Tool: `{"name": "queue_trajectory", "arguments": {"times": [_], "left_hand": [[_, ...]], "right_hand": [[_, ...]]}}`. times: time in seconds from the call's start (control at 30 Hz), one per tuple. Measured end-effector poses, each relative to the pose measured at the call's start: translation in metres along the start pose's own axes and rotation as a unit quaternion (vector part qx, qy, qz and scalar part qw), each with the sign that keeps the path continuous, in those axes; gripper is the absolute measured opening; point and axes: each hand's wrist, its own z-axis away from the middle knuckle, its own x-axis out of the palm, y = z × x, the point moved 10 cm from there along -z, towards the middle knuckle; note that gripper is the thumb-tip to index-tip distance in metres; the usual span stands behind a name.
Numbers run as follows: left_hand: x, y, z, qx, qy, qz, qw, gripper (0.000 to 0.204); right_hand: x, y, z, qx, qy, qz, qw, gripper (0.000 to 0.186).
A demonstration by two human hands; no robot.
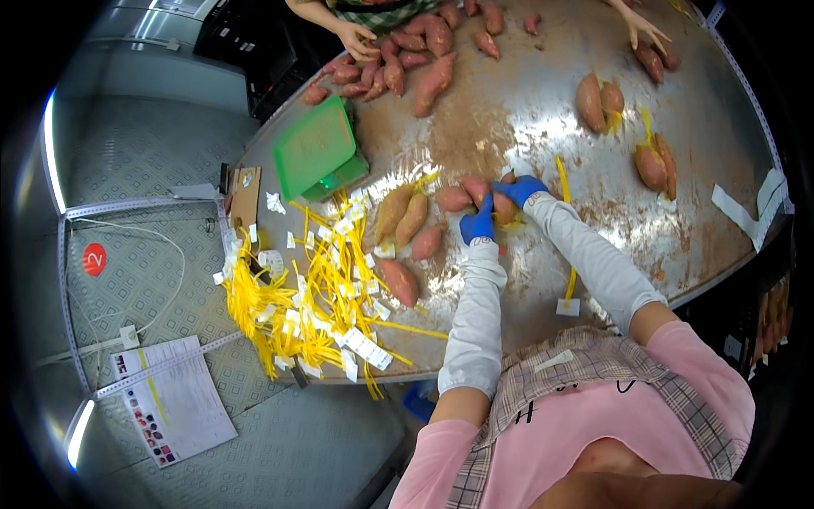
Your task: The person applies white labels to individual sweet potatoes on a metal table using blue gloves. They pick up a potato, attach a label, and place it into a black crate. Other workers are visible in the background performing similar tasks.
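Note:
Both my hands wear blue gloves with white sleeves above them. Between them lies a sweet potato, with some yellow netting at its lower side. My left hand closes on its near left side, and my right hand grips it from the right; part of it is hidden by the fingers. Touching it on the left are another sweet potato and a rounder sweet potato. Loose sweet potatoes lie further left. A flat yellow net sleeve with a white tag is right of my hands.
A heap of yellow net sleeves with white tags covers the table's left edge, below a green plastic basket. Netted sweet potatoes lie to the right. Across the table, another person's hand touches piled sweet potatoes; another hand reaches in.

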Motion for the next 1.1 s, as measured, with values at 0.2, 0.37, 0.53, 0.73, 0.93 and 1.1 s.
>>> {"name": "queue_trajectory", "arguments": {"times": [0.2, 0.37, 0.53, 0.73, 0.93, 1.1], "left_hand": [[-0.012, 0.021, 0.026, 0.043, -0.04, -0.071, 0.996, 0.063], [-0.022, 0.052, 0.09, 0.13, -0.171, -0.126, 0.968, 0.064], [-0.039, 0.076, 0.131, 0.094, -0.243, -0.112, 0.959, 0.066], [-0.089, 0.111, 0.182, 0.092, -0.124, 0.098, 0.983, 0.029], [-0.09, 0.122, 0.22, 0.123, -0.172, 0.118, 0.97, 0.032], [-0.067, 0.11, 0.232, 0.127, -0.255, 0.149, 0.947, 0.032]], "right_hand": [[-0.017, -0.046, 0.02, -0.135, -0.099, -0.063, 0.984, 0.07], [-0.024, -0.057, 0.104, -0.213, -0.185, -0.057, 0.958, 0.066], [-0.044, -0.099, 0.165, -0.265, -0.189, -0.135, 0.936, 0.047], [-0.068, -0.113, 0.223, -0.225, -0.11, -0.073, 0.965, 0.023], [-0.068, -0.126, 0.251, -0.207, -0.084, -0.031, 0.974, 0.023], [-0.029, -0.14, 0.279, -0.299, -0.113, -0.011, 0.947, 0.026]]}}
